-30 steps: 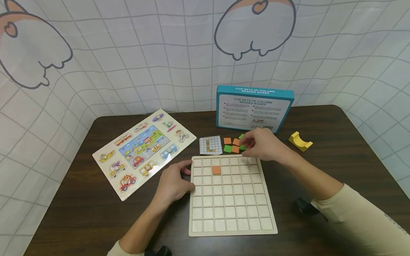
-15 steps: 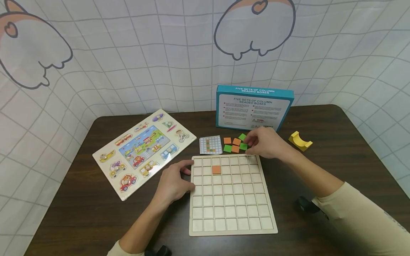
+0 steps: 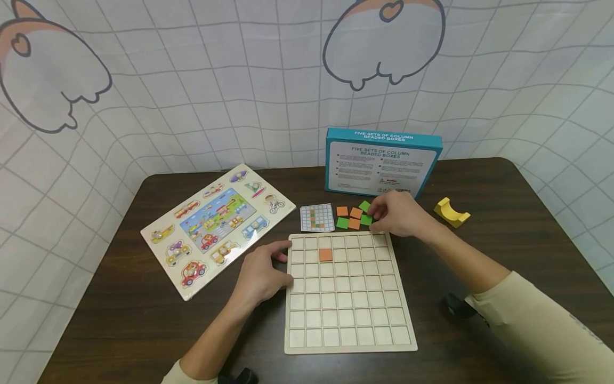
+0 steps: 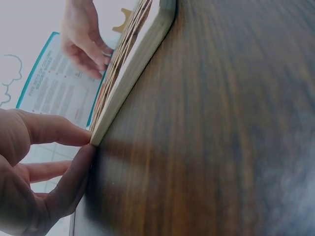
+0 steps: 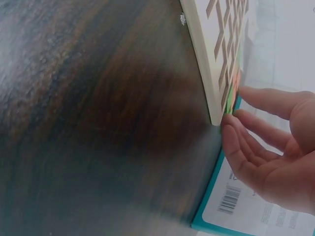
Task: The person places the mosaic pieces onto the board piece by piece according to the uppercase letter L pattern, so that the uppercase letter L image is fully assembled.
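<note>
In the head view my left hand (image 3: 261,274) rests against the left edge of a pale wooden grid board (image 3: 350,304). Its thumb and a finger touch that edge, also seen in the left wrist view. One orange square tile (image 3: 325,255) lies in a cell in the board's second row. Beyond the far edge is a loose cluster of orange tiles (image 3: 354,223) and green tiles (image 3: 342,223). My right hand (image 3: 398,213) is at the cluster's right side, thumb and fingers apart beside a green tile (image 3: 366,220). Whether its fingertips touch that tile, I cannot tell.
A small pattern card (image 3: 317,218) lies left of the tiles. Behind them stands a teal-edged box (image 3: 379,165). A picture puzzle board (image 3: 216,229) lies at the left, and a yellow curved block (image 3: 451,212) at the right. All sit on a dark wooden table (image 3: 129,330).
My right hand has shifted slightly right, leaving more of the green tile on the cluster's right side in view. The left hand stays at the board's edge.
</note>
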Tool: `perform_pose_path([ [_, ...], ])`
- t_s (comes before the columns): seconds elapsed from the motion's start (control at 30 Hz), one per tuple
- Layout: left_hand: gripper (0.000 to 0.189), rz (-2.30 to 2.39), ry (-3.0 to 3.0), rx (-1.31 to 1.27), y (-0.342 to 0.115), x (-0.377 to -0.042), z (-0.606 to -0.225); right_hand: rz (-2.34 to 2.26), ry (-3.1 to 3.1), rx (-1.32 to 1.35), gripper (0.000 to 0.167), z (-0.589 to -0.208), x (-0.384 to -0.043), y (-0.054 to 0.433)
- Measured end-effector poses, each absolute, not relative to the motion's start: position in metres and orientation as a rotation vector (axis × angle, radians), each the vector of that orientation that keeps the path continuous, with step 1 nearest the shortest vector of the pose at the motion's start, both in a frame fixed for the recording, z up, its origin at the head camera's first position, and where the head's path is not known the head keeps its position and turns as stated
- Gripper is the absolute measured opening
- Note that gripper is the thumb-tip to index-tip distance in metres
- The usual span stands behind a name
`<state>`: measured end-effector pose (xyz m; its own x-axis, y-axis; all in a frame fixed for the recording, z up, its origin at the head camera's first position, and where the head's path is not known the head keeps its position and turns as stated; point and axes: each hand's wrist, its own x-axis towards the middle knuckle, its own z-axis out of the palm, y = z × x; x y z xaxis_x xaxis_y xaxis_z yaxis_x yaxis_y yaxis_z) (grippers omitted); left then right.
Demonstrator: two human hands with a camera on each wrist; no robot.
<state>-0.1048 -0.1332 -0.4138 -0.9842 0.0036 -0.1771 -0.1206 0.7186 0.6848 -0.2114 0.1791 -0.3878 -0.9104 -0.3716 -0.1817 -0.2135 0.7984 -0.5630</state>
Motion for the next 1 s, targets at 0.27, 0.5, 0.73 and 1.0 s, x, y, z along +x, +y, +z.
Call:
perform_pose_path([
  [0.27, 0.077, 1.141, 2.736, -0.101, -0.133, -0.105, -0.414, -0.808, 2.697, -0.450, 0.025, -0.390, -0.213, 0.178],
  [0.5, 0.078, 1.140, 2.733, -0.107, -0.133, -0.105, -0.414, -0.825, 2.712, -0.467, 0.022, -0.393, -0.213, 0.176],
  [0.73, 0.077, 1.137, 2.734, -0.109, -0.133, -0.105, -0.414, -0.793, 2.741, -0.438, 0.020, -0.394, -0.214, 0.174],
  [1.0, 0.077, 1.134, 2.728, -0.118, -0.133, -0.105, -0.413, -0.777, 2.761, -0.430, 0.018, -0.399, -0.218, 0.173],
])
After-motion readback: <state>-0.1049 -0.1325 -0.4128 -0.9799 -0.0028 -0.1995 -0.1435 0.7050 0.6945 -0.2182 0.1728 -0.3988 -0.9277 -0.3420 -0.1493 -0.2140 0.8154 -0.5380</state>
